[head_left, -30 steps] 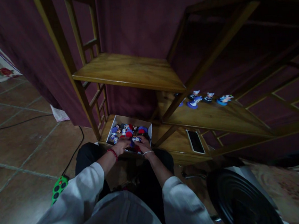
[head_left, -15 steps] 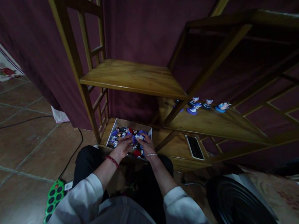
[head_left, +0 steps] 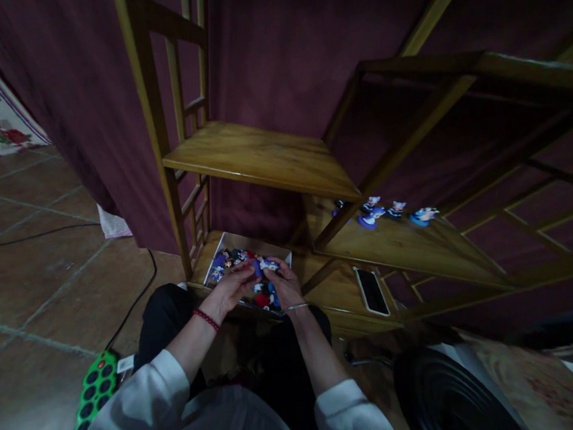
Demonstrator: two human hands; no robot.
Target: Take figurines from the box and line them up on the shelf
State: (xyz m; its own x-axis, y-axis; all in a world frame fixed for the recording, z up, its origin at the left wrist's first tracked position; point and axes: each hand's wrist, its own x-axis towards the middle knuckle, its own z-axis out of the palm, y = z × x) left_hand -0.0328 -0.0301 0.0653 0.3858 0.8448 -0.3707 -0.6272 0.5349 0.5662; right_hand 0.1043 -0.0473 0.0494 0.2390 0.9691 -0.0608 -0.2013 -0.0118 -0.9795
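A small figurine [head_left: 269,264] with a white top and a purple-blue base is held between my two hands. My left hand [head_left: 234,285] pinches its base side with the fingertips, a red beaded bracelet on the wrist. Around the white end close the thumb and fingers of my right hand [head_left: 285,283], which has a silvery bracelet below it. Both hands are over a shallow white box [head_left: 286,252] full of several small figurines in blue, red, black and white. My hands hide part of the box's contents.
The box sits on the low level of a wooden shelf [head_left: 262,160]. Several figurines [head_left: 373,217] stand on a shelf board to the right. A phone [head_left: 372,291] lies below them. A green power strip [head_left: 96,392] is on the tiled floor, a black round object [head_left: 447,395] at lower right.
The figurine has come up slightly and lies more sideways between my hands, its purple-blue base now toward the left hand. The view has shifted a little.
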